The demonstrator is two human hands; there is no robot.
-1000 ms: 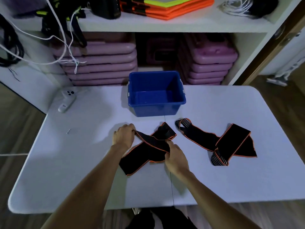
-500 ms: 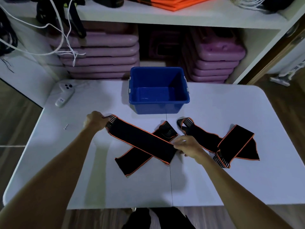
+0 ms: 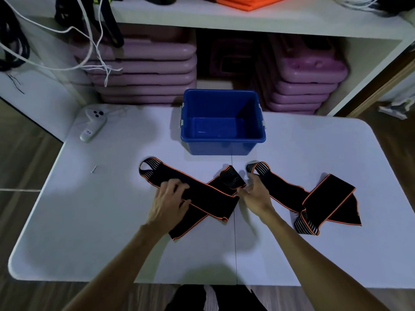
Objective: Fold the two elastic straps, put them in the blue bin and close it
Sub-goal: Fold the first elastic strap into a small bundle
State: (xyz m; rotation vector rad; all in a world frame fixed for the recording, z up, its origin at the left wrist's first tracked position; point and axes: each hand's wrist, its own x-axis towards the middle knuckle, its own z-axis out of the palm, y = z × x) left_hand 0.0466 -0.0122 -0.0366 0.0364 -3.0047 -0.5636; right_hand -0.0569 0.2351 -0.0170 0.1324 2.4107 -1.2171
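**Two hands on crossed black straps, open blue bin behind**

Head view, looking down at a white counter [image 3: 89, 221]. At the far middle, a blue bin [image 3: 222, 144], lid off, inside bare, standing just beyond the straps. Nearer, centre: a black elastic strap with orange edging [image 3: 211, 196], laid in an X, one length running from a striped loop at upper left down to the right, crossing over the other length. Left hand [image 3: 167, 203] pressed flat on the upper-left length, fingers [image 3: 177, 187] spread and open, palm down on the fabric. Right hand [image 3: 256, 196] at the crossing's right side, fingers [image 3: 243, 191] curled and pinching the orange edge beside the strap's folded striped end. To the right, a second black strap [image 3: 325, 198], loosely folded over itself, striped ends showing, touching the right hand's far side. At far left, a white remote [image 3: 93, 125] and a small screw [image 3: 93, 169]. Behind the counter, a shelf [image 3: 224, 21] over stacked purple cases [image 3: 146, 70].
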